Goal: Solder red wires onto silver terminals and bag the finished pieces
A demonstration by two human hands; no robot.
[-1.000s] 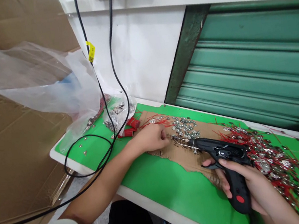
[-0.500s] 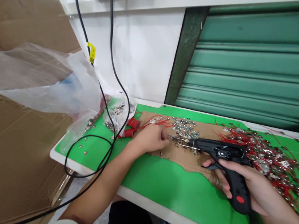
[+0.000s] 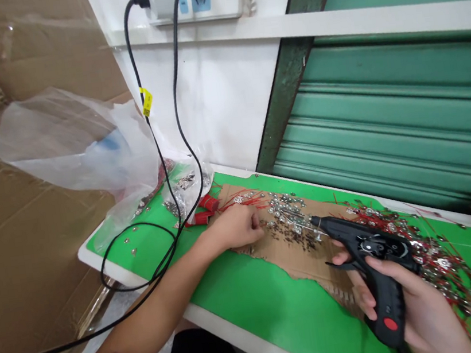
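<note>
My right hand (image 3: 425, 302) is wrapped round the black grip of a soldering gun (image 3: 384, 301), a finger by its trigger. The gun's thin metal nose points left over a torn cardboard sheet (image 3: 290, 262). Closed in a pinch, my left hand (image 3: 240, 226) rests at the sheet's left part; whatever its fingertips hold is hidden. Small silvery metal pieces (image 3: 280, 201) lie beyond the nose, and tiny dark pieces (image 3: 293, 238) lie between my hands. Just past my left hand are loose red wires (image 3: 249, 199).
Wired metal pieces (image 3: 442, 262) form a heap at the right. Red wire bundles (image 3: 208, 203) and a clear bag of metal parts (image 3: 187, 186) sit back left. A black cable (image 3: 142, 278) loops over the green table (image 3: 250, 290). Large cardboard (image 3: 22, 239) stands left, a green shutter (image 3: 391, 104) behind.
The soldering gun has moved right with my right hand, away from my left hand. My left hand stays closed near the same spot. The view has tilted up, showing the plugs.
</note>
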